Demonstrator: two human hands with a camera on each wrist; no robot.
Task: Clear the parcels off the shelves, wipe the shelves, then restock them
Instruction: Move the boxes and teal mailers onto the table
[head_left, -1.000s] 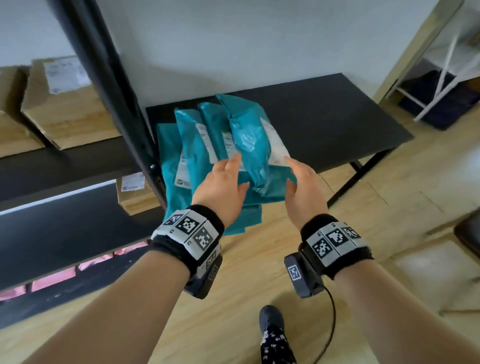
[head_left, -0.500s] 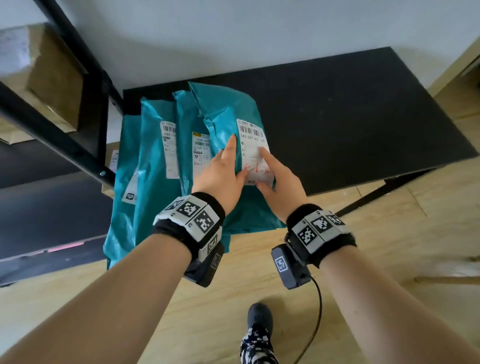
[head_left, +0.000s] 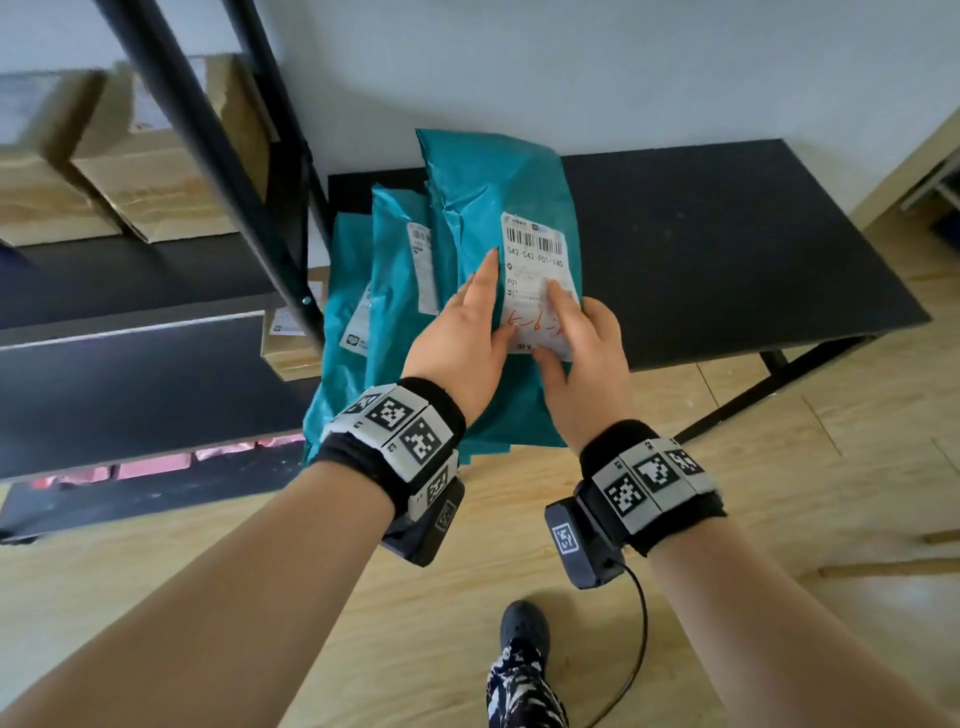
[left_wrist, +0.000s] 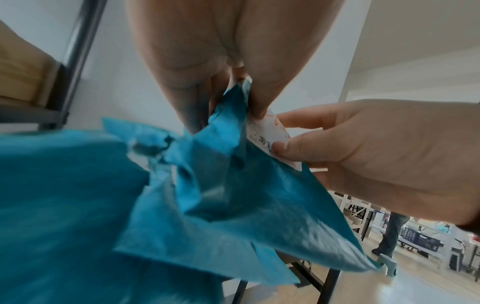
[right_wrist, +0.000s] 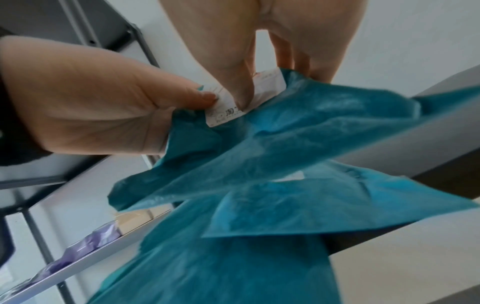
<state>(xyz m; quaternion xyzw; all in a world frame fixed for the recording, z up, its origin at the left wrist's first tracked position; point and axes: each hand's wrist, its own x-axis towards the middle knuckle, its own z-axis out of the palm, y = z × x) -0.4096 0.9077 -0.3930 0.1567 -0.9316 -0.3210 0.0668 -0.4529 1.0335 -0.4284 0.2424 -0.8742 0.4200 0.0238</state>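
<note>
We pinch the top teal parcel (head_left: 511, 208) with both our left hand (head_left: 457, 345) and right hand (head_left: 582, 358); crinkled plastic, white barcode label (head_left: 535, 260) with red handwriting.

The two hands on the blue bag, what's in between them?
The white shipping label on the top teal parcel lies between the left hand and right hand; both pinch it, as the head view shows.

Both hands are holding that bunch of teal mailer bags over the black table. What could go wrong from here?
The left hand and right hand pinch mainly the top teal mailer bag near its shipping label, so the bags behind might slip out. The label could crease or peel. They also hang past the black table edge.
</note>
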